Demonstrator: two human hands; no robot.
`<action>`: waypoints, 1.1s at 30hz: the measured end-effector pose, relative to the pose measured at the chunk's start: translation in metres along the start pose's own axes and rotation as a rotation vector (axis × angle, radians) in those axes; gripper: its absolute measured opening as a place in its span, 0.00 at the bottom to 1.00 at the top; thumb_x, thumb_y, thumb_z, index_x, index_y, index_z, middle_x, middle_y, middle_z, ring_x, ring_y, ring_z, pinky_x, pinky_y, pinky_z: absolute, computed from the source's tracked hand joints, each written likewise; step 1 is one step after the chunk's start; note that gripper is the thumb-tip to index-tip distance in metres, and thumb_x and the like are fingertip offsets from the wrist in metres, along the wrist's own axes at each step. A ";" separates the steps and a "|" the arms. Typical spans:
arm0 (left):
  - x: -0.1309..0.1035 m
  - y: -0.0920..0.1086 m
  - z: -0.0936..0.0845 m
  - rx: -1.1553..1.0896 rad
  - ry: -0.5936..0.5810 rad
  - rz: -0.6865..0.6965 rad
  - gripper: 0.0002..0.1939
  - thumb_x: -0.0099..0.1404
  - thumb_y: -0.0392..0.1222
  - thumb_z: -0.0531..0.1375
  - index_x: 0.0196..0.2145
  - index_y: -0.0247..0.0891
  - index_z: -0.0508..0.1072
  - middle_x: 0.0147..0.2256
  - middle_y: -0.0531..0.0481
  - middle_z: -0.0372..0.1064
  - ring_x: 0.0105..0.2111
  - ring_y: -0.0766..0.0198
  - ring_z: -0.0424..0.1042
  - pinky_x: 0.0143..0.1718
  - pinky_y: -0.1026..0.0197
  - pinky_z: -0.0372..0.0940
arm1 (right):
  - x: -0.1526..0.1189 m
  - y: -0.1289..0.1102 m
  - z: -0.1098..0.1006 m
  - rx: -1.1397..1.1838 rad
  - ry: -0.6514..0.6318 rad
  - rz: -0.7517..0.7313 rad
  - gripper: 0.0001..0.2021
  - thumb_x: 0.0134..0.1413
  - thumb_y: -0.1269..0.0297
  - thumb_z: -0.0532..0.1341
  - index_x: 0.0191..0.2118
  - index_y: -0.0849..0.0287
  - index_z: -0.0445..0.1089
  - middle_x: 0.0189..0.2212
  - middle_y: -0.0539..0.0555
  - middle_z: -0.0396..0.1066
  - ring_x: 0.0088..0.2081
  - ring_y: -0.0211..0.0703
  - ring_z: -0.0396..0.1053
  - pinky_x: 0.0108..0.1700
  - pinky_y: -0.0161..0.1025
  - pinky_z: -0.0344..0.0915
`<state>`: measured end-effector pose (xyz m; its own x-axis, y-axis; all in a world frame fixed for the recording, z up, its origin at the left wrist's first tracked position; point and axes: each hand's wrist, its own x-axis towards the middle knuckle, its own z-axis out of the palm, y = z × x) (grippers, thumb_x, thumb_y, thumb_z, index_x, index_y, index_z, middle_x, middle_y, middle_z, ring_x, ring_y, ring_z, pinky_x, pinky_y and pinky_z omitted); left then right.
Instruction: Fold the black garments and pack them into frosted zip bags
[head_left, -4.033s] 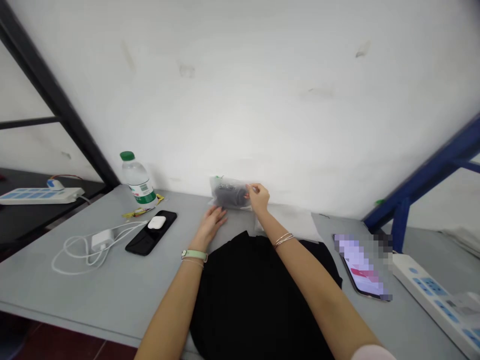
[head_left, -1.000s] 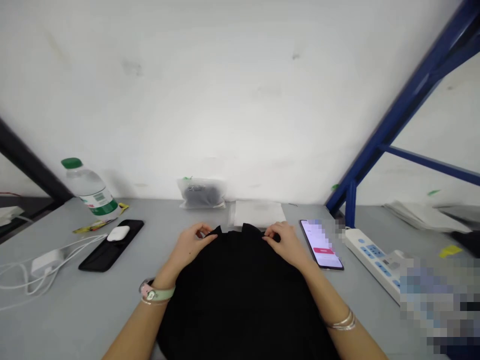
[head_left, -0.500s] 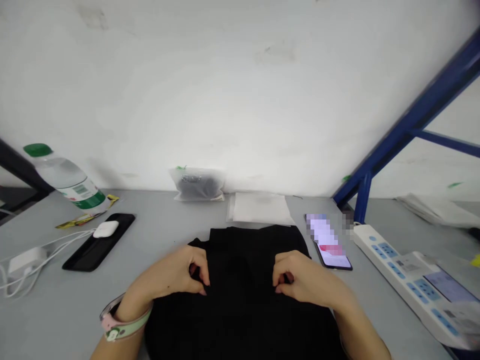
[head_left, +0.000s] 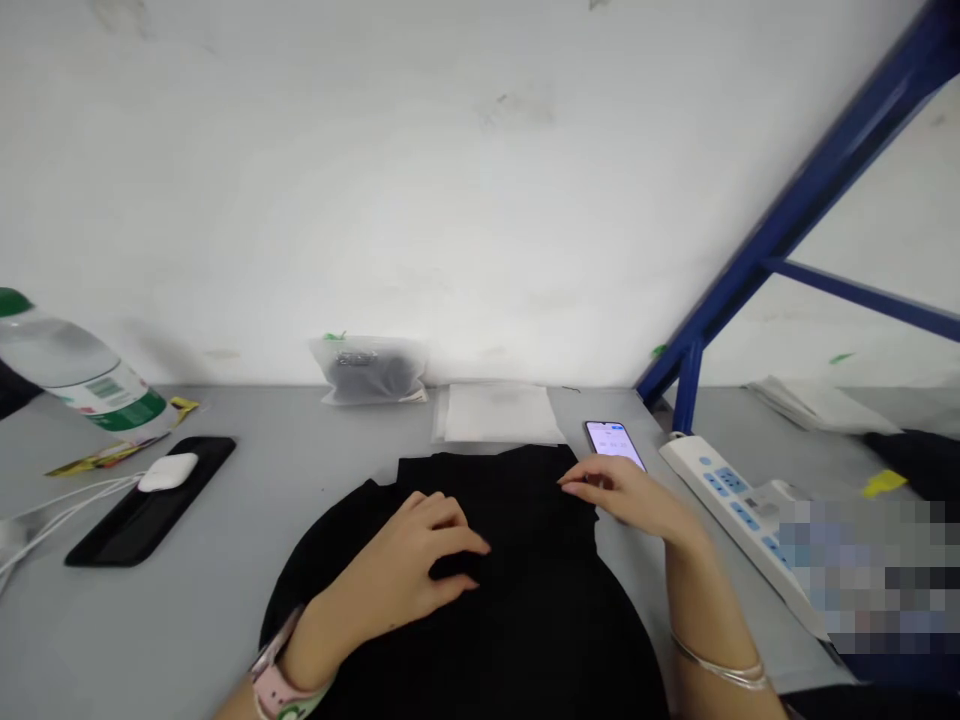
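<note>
A black piece of fabric (head_left: 510, 620), perhaps a garment, lies spread on the grey table in front of me. Its far end is narrower and straight-edged, and the near part widens out of view. My left hand (head_left: 420, 560) is over the left-middle of the fabric, thumb and fingers apart, with nothing seen between them. At the far right edge of the fabric is my right hand (head_left: 630, 495). Its fingers stretch out to the left, with fingertips close together at the cloth. Whether they touch it I cannot tell.
Behind the fabric are a white flat packet (head_left: 499, 412) and a frosted pouch (head_left: 371, 370) against the wall. A lit phone (head_left: 611, 438) and a power strip (head_left: 739, 520) lie right. Left are a bottle (head_left: 90, 375), a black slab (head_left: 127, 530) and a white case (head_left: 169, 472).
Both hands have opened from pinched fingers. My left hand has moved right over the fabric; my right hand has moved farther away, towards its far right edge. The view has shifted right.
</note>
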<state>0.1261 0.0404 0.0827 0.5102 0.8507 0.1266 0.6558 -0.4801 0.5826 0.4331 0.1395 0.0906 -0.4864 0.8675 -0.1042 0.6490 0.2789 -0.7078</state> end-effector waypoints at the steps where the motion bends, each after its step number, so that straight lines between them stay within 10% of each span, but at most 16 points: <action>1: 0.001 0.001 0.004 0.009 -0.013 0.025 0.15 0.59 0.31 0.64 0.42 0.48 0.77 0.38 0.55 0.69 0.38 0.63 0.67 0.44 0.58 0.57 | 0.001 0.004 0.002 0.001 -0.051 0.021 0.13 0.58 0.54 0.61 0.40 0.55 0.78 0.34 0.53 0.76 0.34 0.44 0.69 0.37 0.40 0.64; 7: 0.000 0.002 0.003 -0.011 -0.073 -0.015 0.15 0.53 0.25 0.61 0.31 0.44 0.78 0.33 0.57 0.69 0.35 0.66 0.67 0.43 0.58 0.55 | 0.002 0.015 0.009 -0.078 -0.212 0.097 0.16 0.38 0.60 0.73 0.35 0.58 0.74 0.32 0.51 0.70 0.35 0.43 0.66 0.35 0.38 0.61; 17: 0.003 0.012 0.017 0.127 0.062 0.058 0.03 0.65 0.41 0.62 0.35 0.43 0.77 0.34 0.53 0.69 0.35 0.62 0.65 0.40 0.56 0.55 | -0.001 0.016 0.007 0.072 -0.253 0.022 0.14 0.50 0.62 0.66 0.32 0.56 0.57 0.24 0.44 0.63 0.27 0.35 0.60 0.30 0.34 0.58; 28: -0.002 0.032 0.059 0.354 0.008 0.163 0.25 0.66 0.49 0.63 0.58 0.43 0.68 0.39 0.48 0.70 0.37 0.57 0.67 0.39 0.56 0.58 | 0.010 -0.021 0.033 0.562 -0.262 0.127 0.13 0.53 0.56 0.64 0.41 0.55 0.66 0.20 0.41 0.65 0.16 0.32 0.66 0.16 0.27 0.60; 33: -0.001 0.031 0.047 0.175 0.041 0.156 0.07 0.65 0.45 0.63 0.38 0.41 0.75 0.33 0.53 0.71 0.33 0.62 0.67 0.37 0.58 0.57 | 0.016 -0.032 0.057 0.776 -0.387 0.163 0.19 0.52 0.49 0.66 0.36 0.63 0.72 0.23 0.52 0.75 0.23 0.41 0.76 0.24 0.31 0.71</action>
<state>0.1722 0.0149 0.0627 0.5920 0.7697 0.2390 0.6592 -0.6330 0.4060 0.3708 0.1212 0.0716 -0.6775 0.6328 -0.3749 0.2159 -0.3162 -0.9238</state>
